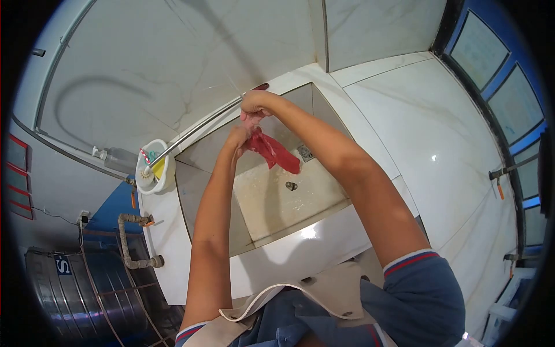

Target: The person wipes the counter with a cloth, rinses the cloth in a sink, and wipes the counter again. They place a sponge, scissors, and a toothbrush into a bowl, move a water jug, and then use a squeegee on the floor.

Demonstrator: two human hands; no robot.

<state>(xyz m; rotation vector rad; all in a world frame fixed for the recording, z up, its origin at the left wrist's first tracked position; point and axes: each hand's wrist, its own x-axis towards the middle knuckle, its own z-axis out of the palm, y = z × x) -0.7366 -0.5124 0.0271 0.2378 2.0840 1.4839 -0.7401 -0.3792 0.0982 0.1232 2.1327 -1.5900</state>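
Note:
A wet red cloth (pixel 276 154) hangs over the sink (pixel 260 222), its lower end above the sink's floor. My left hand (pixel 236 142) is closed around the gathered upper part of the cloth. Just above it, my right hand (pixel 254 104) is bent at the wrist and closed on the bunched top end, which looks pale and wet. The two hands are close together near the sink's back wall. Most of the fingertips are hidden by the hands and the cloth.
A long metal rod (pixel 199 125) slants behind my hands from a white basin (pixel 165 184), which holds a brush and a yellow item. Beside it lies a clear pump bottle (pixel 120 158). Pipes (pixel 126 240) and a metal tank (pixel 87 289) stand left; a white counter (pixel 425 121) extends right.

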